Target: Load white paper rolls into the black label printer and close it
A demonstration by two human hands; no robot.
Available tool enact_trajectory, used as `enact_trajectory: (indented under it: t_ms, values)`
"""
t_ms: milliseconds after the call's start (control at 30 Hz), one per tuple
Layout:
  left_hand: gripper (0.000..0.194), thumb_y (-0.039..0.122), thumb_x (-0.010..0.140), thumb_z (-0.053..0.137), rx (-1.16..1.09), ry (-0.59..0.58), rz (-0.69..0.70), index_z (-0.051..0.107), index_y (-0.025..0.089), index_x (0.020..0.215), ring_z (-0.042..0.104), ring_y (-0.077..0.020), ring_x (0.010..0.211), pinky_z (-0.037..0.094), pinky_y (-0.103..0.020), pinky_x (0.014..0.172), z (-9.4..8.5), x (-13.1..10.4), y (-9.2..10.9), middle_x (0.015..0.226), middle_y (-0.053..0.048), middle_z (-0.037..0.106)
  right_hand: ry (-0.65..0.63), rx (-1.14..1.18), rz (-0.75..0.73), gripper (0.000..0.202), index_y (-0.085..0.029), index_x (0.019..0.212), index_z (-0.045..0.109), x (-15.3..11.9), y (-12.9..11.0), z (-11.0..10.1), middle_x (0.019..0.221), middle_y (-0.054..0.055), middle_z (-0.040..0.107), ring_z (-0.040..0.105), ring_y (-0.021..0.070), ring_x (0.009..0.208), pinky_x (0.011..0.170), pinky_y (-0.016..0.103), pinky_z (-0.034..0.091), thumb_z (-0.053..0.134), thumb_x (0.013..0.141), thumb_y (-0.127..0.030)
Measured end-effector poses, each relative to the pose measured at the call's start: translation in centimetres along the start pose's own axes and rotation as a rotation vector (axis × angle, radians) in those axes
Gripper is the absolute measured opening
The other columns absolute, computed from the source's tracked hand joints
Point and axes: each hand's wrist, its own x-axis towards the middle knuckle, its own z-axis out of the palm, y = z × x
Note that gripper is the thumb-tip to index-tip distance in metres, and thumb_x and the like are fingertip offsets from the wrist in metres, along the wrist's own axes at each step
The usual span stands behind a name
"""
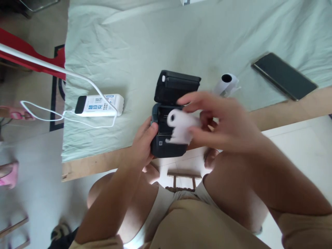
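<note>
A small black receipt printer point(168, 148) is tilted at the table's near edge, its lid point(177, 88) swung up and its paper bay exposed. My left hand point(144, 140) grips the printer's left side, thumb on the rim of the bay. In my right hand point(218, 121) is a small white paper roll point(183, 124), pinched between thumb and fingers just over the bay. A torn loose end of paper hangs from the roll, and motion blurs it slightly. Beyond my right hand, a second paper roll point(225, 84) with a black core rests on the cloth.
A pale green cloth point(140, 45) covers the wooden table point(95, 163). To the left lies a white power bank point(100, 104) with a looping white cable point(88, 79). A dark phone point(285, 76) lies at the right. Beside the table's left side is a red chair part point(33, 53).
</note>
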Motion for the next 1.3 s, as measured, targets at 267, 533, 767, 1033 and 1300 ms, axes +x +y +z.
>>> enact_trajectory:
  t_ms: [267,533,767,1033,1300]
  values:
    - [0.035,0.056,0.084,0.075,-0.093,0.007,-0.062,0.069,0.023,0.091,0.080,-0.0278,0.085,0.067,-0.037,0.074,-0.1,0.4,-0.3,0.076,-0.002,0.076,0.416,-0.099,0.065,0.014,-0.025,0.095,0.063,0.3,6.8,0.0,0.087,0.004,0.062,0.060,0.0204,0.080,0.070,0.039,0.055,0.069,0.085,-0.034]
    - [0.033,0.056,0.089,0.070,-0.073,0.001,-0.052,0.070,0.023,0.097,0.080,-0.0276,0.090,0.068,-0.037,0.078,-0.4,0.2,-0.6,0.085,-0.003,0.079,0.261,-0.400,0.006,0.035,-0.026,0.118,0.061,0.1,7.5,1.3,0.106,0.008,0.071,0.068,0.0296,0.095,0.086,0.050,0.057,0.070,0.086,-0.035]
    - [0.031,0.050,0.089,0.073,-0.141,-0.018,-0.020,0.069,0.021,0.095,0.077,-0.0164,0.067,0.063,-0.024,0.062,-0.2,0.3,-0.6,0.078,0.002,0.077,0.564,-0.583,-0.271,0.029,-0.020,0.121,0.062,-0.2,6.3,-2.3,0.115,0.013,0.071,0.068,0.0291,0.108,0.094,0.047,0.055,0.063,0.094,-0.030]
    - [0.033,0.052,0.084,0.077,-0.149,-0.005,-0.052,0.068,0.021,0.092,0.076,-0.0188,0.064,0.066,-0.031,0.070,-0.3,0.5,-0.6,0.073,0.003,0.076,0.459,-0.591,0.219,0.046,-0.023,0.119,0.066,1.1,12.6,-4.5,0.121,0.017,0.061,0.059,0.0308,0.111,0.102,0.051,0.047,0.082,0.077,-0.032]
    - [0.035,0.053,0.084,0.077,-0.152,-0.080,-0.058,0.068,0.020,0.094,0.076,-0.0185,0.066,0.063,-0.026,0.058,-0.1,0.4,-0.5,0.079,0.000,0.077,0.679,-0.379,-0.069,0.054,-0.026,0.126,0.056,0.7,9.2,-4.2,0.102,0.007,0.061,0.062,0.0220,0.087,0.076,0.036,0.051,0.081,0.077,-0.030]
